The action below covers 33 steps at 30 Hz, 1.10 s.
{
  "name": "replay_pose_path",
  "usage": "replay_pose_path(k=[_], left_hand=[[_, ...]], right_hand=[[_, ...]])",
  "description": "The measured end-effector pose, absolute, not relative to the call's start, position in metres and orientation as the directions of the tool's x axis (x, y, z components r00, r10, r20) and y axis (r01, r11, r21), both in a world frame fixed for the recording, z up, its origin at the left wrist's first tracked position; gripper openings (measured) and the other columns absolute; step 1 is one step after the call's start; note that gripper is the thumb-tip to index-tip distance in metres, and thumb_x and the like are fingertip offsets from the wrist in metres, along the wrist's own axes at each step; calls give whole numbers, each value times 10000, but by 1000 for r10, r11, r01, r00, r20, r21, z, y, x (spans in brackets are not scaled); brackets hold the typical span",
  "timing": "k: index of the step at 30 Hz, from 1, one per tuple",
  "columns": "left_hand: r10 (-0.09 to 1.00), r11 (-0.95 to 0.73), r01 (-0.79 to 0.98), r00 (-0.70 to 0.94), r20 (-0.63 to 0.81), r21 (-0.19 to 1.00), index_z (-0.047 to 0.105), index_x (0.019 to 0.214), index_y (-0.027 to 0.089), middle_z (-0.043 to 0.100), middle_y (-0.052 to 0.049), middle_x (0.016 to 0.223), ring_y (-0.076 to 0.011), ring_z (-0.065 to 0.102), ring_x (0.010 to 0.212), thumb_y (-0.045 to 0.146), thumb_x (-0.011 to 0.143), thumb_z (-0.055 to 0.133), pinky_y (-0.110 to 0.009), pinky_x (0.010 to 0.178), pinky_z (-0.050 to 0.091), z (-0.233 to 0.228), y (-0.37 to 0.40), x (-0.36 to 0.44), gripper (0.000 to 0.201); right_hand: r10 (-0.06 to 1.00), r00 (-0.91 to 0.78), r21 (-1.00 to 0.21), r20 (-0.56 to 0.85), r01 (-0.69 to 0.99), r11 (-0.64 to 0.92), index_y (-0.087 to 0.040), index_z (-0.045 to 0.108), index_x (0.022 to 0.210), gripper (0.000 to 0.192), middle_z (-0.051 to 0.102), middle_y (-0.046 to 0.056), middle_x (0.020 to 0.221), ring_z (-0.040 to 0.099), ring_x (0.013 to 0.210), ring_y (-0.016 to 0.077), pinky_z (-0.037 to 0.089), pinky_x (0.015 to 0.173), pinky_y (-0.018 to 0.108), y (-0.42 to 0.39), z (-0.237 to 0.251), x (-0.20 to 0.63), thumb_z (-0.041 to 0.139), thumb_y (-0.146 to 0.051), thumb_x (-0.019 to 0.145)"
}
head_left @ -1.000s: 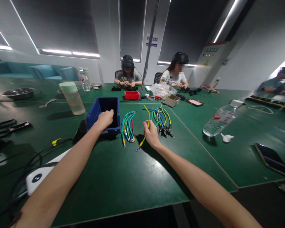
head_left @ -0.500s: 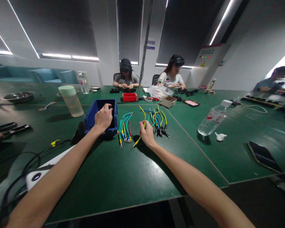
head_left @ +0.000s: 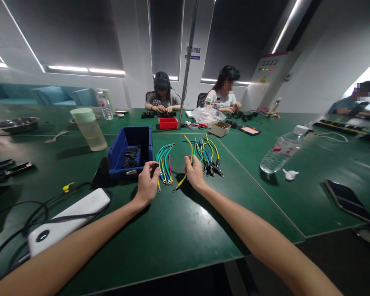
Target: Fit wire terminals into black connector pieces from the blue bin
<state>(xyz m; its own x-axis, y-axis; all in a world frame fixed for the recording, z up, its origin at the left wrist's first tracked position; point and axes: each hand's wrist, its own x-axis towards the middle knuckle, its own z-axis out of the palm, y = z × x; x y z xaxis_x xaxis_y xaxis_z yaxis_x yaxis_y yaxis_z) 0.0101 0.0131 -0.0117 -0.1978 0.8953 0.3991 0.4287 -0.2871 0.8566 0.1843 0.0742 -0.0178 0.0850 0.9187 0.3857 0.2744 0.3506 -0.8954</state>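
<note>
My right hand (head_left: 195, 172) is closed around a yellow cable (head_left: 191, 144), whose lower end carries a metal ring terminal that points down to the left. My left hand (head_left: 147, 183) is pinched at the front right corner of a blue bin (head_left: 117, 154), with what looks like a small black sleeve between the fingertips, mostly hidden. Inside the bin lie several black sleeves (head_left: 132, 156). Between my hands rests a bundle of green, blue and red cables (head_left: 165, 158) with bare ring terminals. Beyond my right hand lie more cables (head_left: 207, 152) with black-sleeved ends.
A green-lidded cup (head_left: 89, 131) stands left of the bin, near a white power bank-like device (head_left: 70, 218) with black cords. To the right are a tilted water bottle (head_left: 280, 152), crumpled tissue (head_left: 290, 174) and a phone (head_left: 347, 201). Across the table, co-workers sit behind a red tray (head_left: 168, 123).
My left hand has come out of the blue bin, toward me and to the right, with a small black piece. My right hand still holds the yellow cable.
</note>
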Motion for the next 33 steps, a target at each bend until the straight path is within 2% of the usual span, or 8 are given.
replay_pose_path(k=[3,8,13,17,20,27,33], left_hand=[[922,-312,438,-73,379,843,537,980,178,618,-30,820,-150,596,725,342,861,461,-252,649,461,-11,14,10,217],[933,-346,549,114,342,761,575,889,178,606,-1,679,-125,547,580,321,844,478,-230,568,408,-6,9,14,179],[910,-410,757,302,284,508,650,817,202,637,-23,644,-145,575,575,407,850,480,-241,560,382,-8,2,20,268],[859,-502,800,415,300,329,657,830,196,667,-43,681,-172,623,638,433,864,460,-254,606,412,-9,-4,23,311],[832,-543,798,469,295,262,653,848,193,673,-48,696,-178,636,657,425,877,445,-256,616,432,-9,-4,23,313],[829,-541,810,468,305,228,616,880,193,679,-59,726,-189,647,660,373,908,407,-261,616,445,-13,-4,22,278],[889,-367,893,254,381,262,560,985,192,680,-50,714,-191,642,612,400,889,439,-256,569,422,-11,-4,22,259]], right_hand=[[929,91,-911,359,253,327,-222,472,813,294,463,-65,471,426,398,115,330,435,234,76,-20,184,403,-499,884],[931,111,-920,347,233,315,-221,458,802,311,458,-63,475,418,393,105,326,413,221,74,-21,183,412,-518,883],[925,184,-939,332,154,307,-222,445,852,332,459,-74,486,387,338,83,304,354,204,71,-20,179,416,-552,871],[931,226,-958,285,62,279,-225,415,863,361,463,-86,501,375,304,69,294,312,191,65,-16,175,432,-586,848],[927,245,-958,284,34,284,-224,412,860,365,467,-88,510,384,307,64,306,304,183,61,-13,173,451,-586,838],[934,223,-959,278,1,285,-222,422,862,362,479,-88,525,407,308,66,331,292,186,52,-10,168,492,-575,820],[933,255,-961,254,-45,273,-220,424,846,375,474,-96,497,405,299,59,334,294,170,57,-11,169,480,-590,820]])
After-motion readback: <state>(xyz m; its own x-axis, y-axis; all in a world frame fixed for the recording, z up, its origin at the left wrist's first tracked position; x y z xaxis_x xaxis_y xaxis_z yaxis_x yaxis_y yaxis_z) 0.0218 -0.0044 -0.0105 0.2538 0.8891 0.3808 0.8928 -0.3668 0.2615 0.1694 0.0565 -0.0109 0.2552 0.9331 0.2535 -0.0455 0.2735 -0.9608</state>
